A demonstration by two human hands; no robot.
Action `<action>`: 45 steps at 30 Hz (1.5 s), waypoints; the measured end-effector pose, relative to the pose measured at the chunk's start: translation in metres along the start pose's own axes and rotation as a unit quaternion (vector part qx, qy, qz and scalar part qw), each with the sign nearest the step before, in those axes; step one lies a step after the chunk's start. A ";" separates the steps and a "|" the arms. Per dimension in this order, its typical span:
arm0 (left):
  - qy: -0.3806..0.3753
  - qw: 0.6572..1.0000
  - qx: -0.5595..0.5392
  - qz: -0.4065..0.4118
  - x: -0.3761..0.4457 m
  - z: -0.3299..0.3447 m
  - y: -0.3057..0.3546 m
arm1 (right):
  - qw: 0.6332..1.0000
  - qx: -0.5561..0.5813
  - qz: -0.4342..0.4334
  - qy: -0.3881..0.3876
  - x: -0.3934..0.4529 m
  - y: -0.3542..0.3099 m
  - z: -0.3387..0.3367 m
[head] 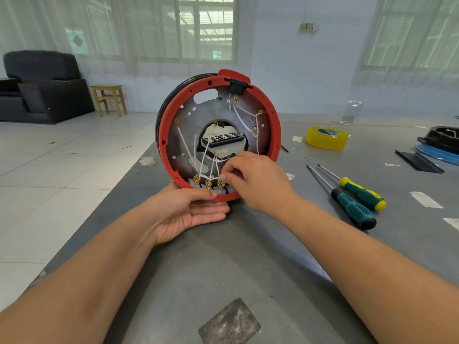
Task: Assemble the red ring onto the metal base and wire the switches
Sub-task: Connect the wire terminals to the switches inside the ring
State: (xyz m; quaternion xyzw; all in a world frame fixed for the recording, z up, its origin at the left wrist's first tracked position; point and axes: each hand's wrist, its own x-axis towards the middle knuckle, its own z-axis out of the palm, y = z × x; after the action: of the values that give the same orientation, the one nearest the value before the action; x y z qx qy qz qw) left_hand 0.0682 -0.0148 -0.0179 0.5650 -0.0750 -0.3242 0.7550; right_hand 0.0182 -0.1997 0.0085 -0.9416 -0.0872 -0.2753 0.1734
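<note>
Now I have the red ring [274, 135] seated round the metal base [182, 131], the assembly standing on edge near the desk's far left edge. My left hand [188, 213] cradles its lower rim, thumb pressed on the ring, while my right hand [255, 181] pinches a white wire [216, 167] by the switches [207, 186]. The wires look limp and thin, so I'd grip at the brass terminals, not the strands.
</note>
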 end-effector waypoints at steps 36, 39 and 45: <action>0.011 1.000 -0.004 -0.020 0.001 0.000 0.000 | 1.000 0.021 0.010 -0.011 0.001 -0.003 0.002; 0.010 1.000 -0.003 -0.021 0.001 0.000 0.001 | 1.000 0.014 0.005 -0.011 0.001 -0.002 0.001; 0.012 1.000 -0.009 -0.025 0.001 0.000 0.001 | 1.000 0.007 -0.011 -0.019 0.001 -0.002 0.000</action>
State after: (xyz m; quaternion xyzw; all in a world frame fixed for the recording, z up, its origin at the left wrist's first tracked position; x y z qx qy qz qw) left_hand 0.0694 -0.0153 -0.0176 0.5632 -0.0492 -0.3368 0.7529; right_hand 0.0186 -0.1982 0.0101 -0.9444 -0.1025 -0.2584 0.1756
